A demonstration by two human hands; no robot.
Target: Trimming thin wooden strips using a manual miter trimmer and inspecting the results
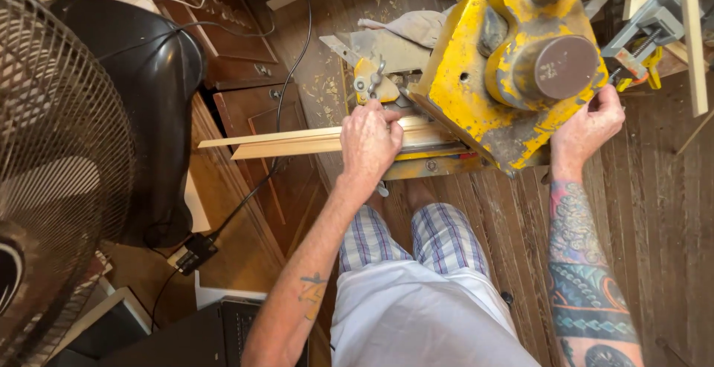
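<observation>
Wood throughout: dark plank floor (654,211) scattered with pale shavings, brown panelled cabinet doors (256,125) to the left. Black cable (286,84) trailing to a power adapter (195,252); wire-guard fan (52,159) at far left beside a black rounded bin (160,114). Clamps (639,47) at upper right.

Item: yellow saw machine (506,77), paint chipped and worn, two brown cylindrical caps on top. Pale wood moulding strip (290,142), long and narrow, lies across its base, projecting leftward.

Left hand (370,142): palm down, fingers curled over the strip, pressing it against the machine.

Right hand (587,129): fingers curled around the machine's lower right edge.
</observation>
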